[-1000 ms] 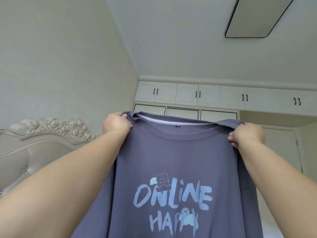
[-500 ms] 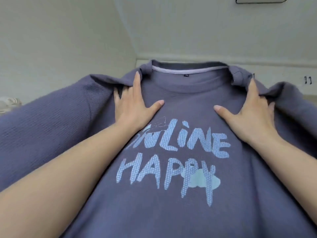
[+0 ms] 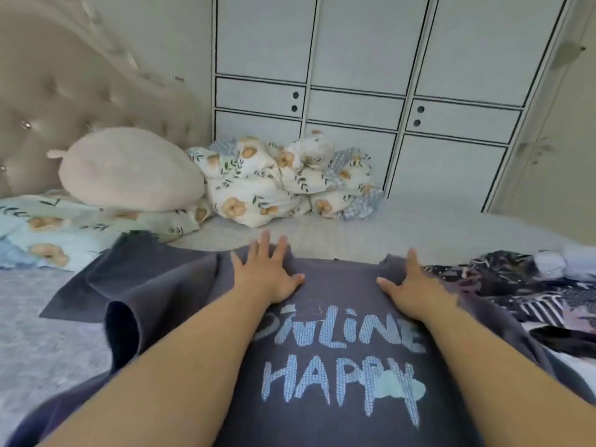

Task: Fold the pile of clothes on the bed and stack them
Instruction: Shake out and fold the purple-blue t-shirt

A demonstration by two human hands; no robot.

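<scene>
A slate-blue T-shirt [image 3: 338, 398] printed "ONLINE HAPPY" in pale blue lies front-up on the bed [image 3: 419, 227]; left hand [image 3: 267, 279] and right hand [image 3: 411, 288] press its shoulders, fingers straight and released

Count, head view.

Hands: 2, left hand [image 3: 269, 275] and right hand [image 3: 411, 285], both flat on cloth.

Purple T-shirt [image 3: 322, 366]: 1, with 2 printed words on the chest.

Dark patterned garment [image 3: 522, 288], right of the shirt: 1 visible; whether more lie in that heap cannot be told.

Pale round plush cushion [image 3: 129, 169]: 1.

Floral pillow [image 3: 64, 230]: 1.

Bunched floral quilt [image 3: 283, 179]: 1.

Tufted headboard [image 3: 64, 91]: 1.

Wardrobe [image 3: 371, 75]: round door holes, 4, in 2 pairs.
</scene>
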